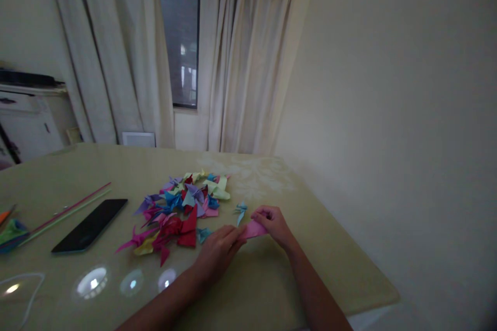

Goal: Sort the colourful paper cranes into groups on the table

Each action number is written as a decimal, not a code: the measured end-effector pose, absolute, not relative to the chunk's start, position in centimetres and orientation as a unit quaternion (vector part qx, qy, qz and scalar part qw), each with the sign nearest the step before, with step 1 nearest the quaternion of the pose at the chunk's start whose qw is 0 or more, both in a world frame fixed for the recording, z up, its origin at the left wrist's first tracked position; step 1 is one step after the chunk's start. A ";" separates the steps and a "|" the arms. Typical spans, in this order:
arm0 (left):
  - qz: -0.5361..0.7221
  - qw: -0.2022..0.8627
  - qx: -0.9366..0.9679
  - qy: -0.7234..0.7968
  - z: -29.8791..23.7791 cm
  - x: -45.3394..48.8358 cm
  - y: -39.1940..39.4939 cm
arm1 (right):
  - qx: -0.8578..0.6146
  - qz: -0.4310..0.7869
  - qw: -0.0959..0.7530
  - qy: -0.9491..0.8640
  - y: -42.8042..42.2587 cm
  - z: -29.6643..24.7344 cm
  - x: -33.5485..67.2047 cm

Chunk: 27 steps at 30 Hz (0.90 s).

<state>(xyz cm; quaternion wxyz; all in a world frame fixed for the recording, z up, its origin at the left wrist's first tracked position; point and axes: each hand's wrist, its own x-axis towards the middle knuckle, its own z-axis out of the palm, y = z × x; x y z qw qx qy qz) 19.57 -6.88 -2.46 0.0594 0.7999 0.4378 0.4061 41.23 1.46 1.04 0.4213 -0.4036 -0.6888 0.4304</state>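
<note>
A small pink sheet of origami paper (255, 229), folded, lies just at the table surface between my two hands. My left hand (220, 249) has its fingertips closed on the paper's left end. With thumb and fingers pinched, my right hand (275, 223) grips the right end. Just beyond the paper sits a light blue paper crane (240, 211). To the left spreads a pile of folded paper cranes (182, 207) in red, purple, blue, pink, yellow and pale green. A teal folded piece (203, 235) is close to my left hand.
A dark phone or tablet (90, 226) lies left of the pile. Beyond it are thin pink and green sticks (70, 210) and colourful paper (14, 231) at the left edge. The table (334, 258) ends near a wall on the right; curtains (248, 62) hang behind.
</note>
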 end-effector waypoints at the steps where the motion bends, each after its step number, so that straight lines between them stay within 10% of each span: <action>1: 0.388 0.060 0.804 0.448 -2.6 19.7 -6.9 | -0.399 0.438 0.415 -0.691 1.5 1.0 41.3; 13: 0.348 0.290 0.797 0.400 -0.2 19.0 -6.9 | -0.408 0.381 0.450 -0.697 3.7 -1.5 41.7; 27: 0.180 0.313 0.854 0.374 1.7 17.4 -7.8 | -0.411 0.093 0.380 -0.823 7.1 -2.4 37.5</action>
